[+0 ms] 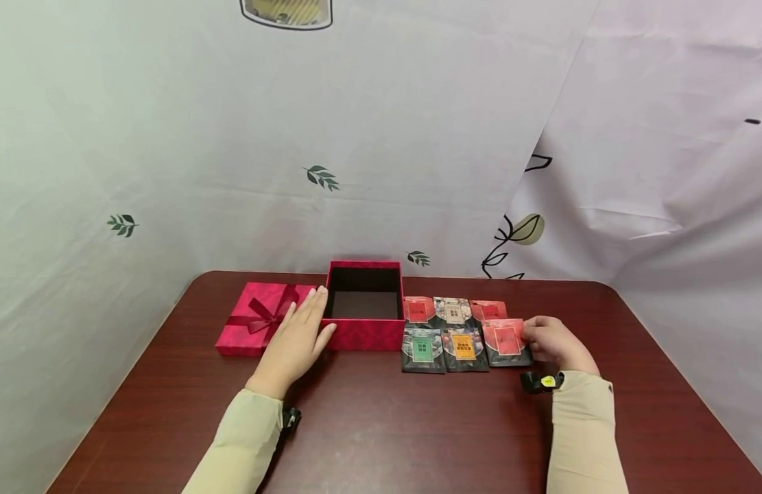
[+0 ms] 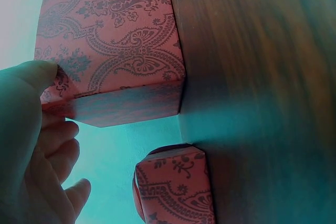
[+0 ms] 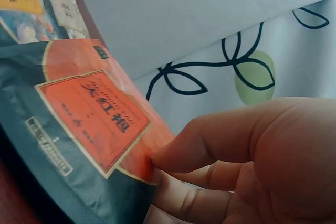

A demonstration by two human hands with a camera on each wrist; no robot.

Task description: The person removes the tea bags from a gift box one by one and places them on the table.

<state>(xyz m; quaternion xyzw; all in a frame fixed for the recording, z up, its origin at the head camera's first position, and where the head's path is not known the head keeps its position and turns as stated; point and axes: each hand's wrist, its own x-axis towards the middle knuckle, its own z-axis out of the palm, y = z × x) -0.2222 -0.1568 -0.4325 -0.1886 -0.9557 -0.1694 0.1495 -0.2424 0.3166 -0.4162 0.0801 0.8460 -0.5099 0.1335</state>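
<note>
My right hand [image 1: 556, 341] pinches the right edge of a red and black tea packet [image 1: 506, 341] between thumb and fingers. This packet overlaps another red one [image 1: 488, 310] behind it; in the right wrist view the pinched packet [image 3: 94, 121] is tilted. My left hand [image 1: 296, 337] lies with extended fingers along the left side of an uncovered red gift box [image 1: 365, 335]. In the left wrist view its thumb touches the box's patterned front [image 2: 121, 35]. The box's dark inside shows no contents.
The red lid [image 1: 247, 335] with a dark ribbon bow lies left of the box. Right of the box are more tea packets: green-labelled [image 1: 423, 351], orange-labelled [image 1: 464, 350], beige-labelled [image 1: 453, 312] and red [image 1: 419, 312]. A printed cloth [image 1: 381, 137] hangs behind the brown table [image 1: 405, 432].
</note>
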